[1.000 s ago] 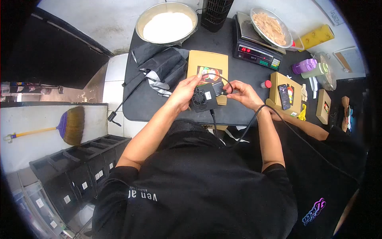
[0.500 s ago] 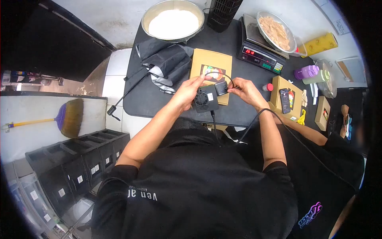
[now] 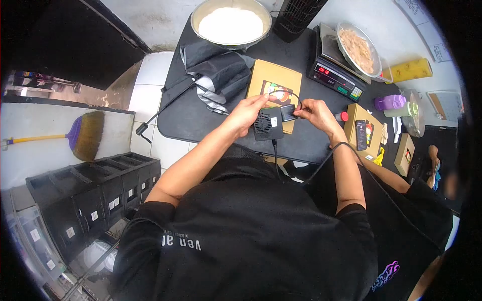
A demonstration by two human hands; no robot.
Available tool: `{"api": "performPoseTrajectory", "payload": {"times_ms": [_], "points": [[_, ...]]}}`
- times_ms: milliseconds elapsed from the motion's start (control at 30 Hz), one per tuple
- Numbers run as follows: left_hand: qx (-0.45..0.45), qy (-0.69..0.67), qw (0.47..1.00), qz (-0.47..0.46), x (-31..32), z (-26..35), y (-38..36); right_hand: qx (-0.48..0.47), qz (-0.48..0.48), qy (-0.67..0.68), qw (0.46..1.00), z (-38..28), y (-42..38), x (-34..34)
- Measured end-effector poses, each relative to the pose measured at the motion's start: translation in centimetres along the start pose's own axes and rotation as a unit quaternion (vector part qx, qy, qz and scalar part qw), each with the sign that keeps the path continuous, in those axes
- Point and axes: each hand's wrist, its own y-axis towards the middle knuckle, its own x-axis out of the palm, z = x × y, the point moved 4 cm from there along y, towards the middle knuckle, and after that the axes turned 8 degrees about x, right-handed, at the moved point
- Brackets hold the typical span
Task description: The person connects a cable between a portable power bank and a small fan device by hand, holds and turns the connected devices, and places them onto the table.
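Above a black tabletop [image 3: 201, 125], the left hand [image 3: 247, 113] grips a small black box with a fan grille [image 3: 267, 124] while the right hand [image 3: 315, 111] pinches a small black plug [image 3: 288, 112] beside it (cable looping overhead); steadying the box should ease alignment.

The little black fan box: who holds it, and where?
The left hand grips the fan box by its left edge; the right hand pinches the small adapter.

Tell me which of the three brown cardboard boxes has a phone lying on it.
The middle box, right of the right hand. A dark phone lies on it; the other two carry none.
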Motion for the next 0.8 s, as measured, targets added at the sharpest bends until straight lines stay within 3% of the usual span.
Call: {"api": "performPoseTrajectory", "payload": {"times_ms": [167, 800], "points": [[-0.016, -0.012, 1.000, -0.009, 0.7, 0.8, -0.9, 0.038, 0.015, -0.003, 0.999, 0.0, -0.1, 0.0], [0.006, -0.012, 1.000, 0.011, 0.2, 0.1, -0.4, -0.011, 0.025, -0.090, 0.996, -1.5, -0.3, 0.1]]}}
